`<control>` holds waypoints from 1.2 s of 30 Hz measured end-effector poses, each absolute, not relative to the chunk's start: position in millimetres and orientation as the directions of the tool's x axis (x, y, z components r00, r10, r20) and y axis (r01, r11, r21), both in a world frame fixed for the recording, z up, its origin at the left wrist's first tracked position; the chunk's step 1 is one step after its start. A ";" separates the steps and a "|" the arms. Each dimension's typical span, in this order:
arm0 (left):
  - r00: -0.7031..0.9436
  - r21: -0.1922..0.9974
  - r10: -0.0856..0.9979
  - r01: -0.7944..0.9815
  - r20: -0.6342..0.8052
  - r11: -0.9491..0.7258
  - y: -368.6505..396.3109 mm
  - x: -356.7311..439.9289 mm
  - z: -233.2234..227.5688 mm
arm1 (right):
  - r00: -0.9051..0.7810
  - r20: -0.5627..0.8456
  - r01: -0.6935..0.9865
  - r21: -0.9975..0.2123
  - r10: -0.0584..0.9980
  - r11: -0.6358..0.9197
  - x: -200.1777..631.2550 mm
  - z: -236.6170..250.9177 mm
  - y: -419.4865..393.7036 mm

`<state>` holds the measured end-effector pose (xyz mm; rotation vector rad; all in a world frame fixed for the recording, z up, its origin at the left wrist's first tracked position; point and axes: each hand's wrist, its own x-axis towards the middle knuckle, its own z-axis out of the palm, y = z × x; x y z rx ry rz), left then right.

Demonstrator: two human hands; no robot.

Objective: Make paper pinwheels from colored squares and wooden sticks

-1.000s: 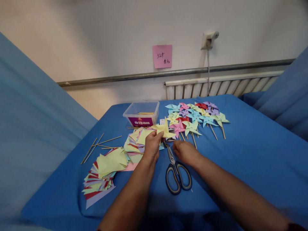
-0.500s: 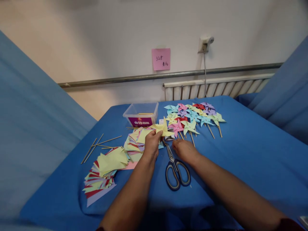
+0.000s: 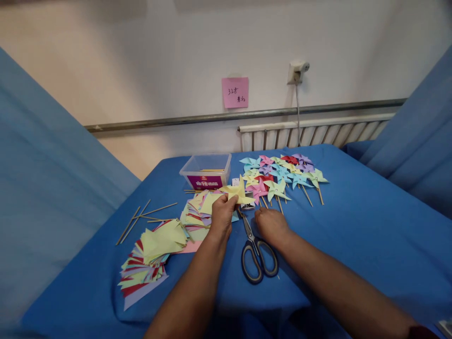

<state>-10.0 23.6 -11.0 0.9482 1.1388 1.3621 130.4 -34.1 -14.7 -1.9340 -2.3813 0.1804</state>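
Observation:
A yellow paper pinwheel [image 3: 239, 192] is pinched in my left hand [image 3: 223, 212], its folded blades pointing up and to the right. My right hand [image 3: 271, 224] is curled close to the table, just right of a small box [image 3: 248, 206] with dark contents. Whatever its fingers hold, if anything, is hidden. Between my hands lie dark-handled scissors [image 3: 254, 252], blades pointing away from me. Finished pinwheels on sticks [image 3: 277, 188] in several colours lie beyond my right hand.
A clear plastic box [image 3: 205, 170] with sticks inside stands at the back. Fanned stacks of coloured paper [image 3: 164, 241] lie left, beside loose wooden sticks [image 3: 136, 221]. A pink note [image 3: 235, 92] is on the wall above a metal rail [image 3: 197, 119].
The view has shifted slightly. My left hand keeps the yellow pinwheel in nearly the same place, and my right hand stays curled beside the small box.

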 end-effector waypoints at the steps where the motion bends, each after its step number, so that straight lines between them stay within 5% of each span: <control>1: -0.111 0.975 0.993 -0.220 -0.050 0.025 23.9 -10.2 -11.5 | -0.208 -0.019 0.970 -0.134 0.978 0.204 130.5 -14.4 -34.7; 11: -0.124 0.997 0.989 0.006 0.083 -0.083 23.9 -14.7 -16.9 | -0.231 0.008 0.955 -0.188 0.973 0.229 131.5 -15.8 -34.1; 17: -0.140 0.984 0.979 0.123 0.146 -0.129 23.4 -16.8 -15.8 | -0.162 0.013 0.917 -0.367 0.987 0.156 155.2 -8.6 -30.5; 21: -0.121 0.959 0.976 0.242 0.183 -0.149 20.6 -15.3 -14.1 | -0.016 0.259 0.582 -0.783 0.966 0.219 169.0 -7.1 -29.8; 23: -0.083 0.938 0.976 0.303 0.201 -0.168 16.6 -12.4 -11.0 | 0.004 0.303 0.368 -0.887 0.953 0.280 166.7 -9.4 -29.9; 28: 0.037 0.926 0.980 0.324 0.193 -0.195 6.1 -4.2 -3.4 | 0.036 0.322 0.278 -0.912 0.946 0.300 149.2 -20.4 -26.7; 36: 0.106 0.989 0.992 0.127 0.068 -0.081 2.5 0.1 -7.8 | 0.205 0.222 0.153 -0.969 0.953 0.192 144.2 -29.7 -21.8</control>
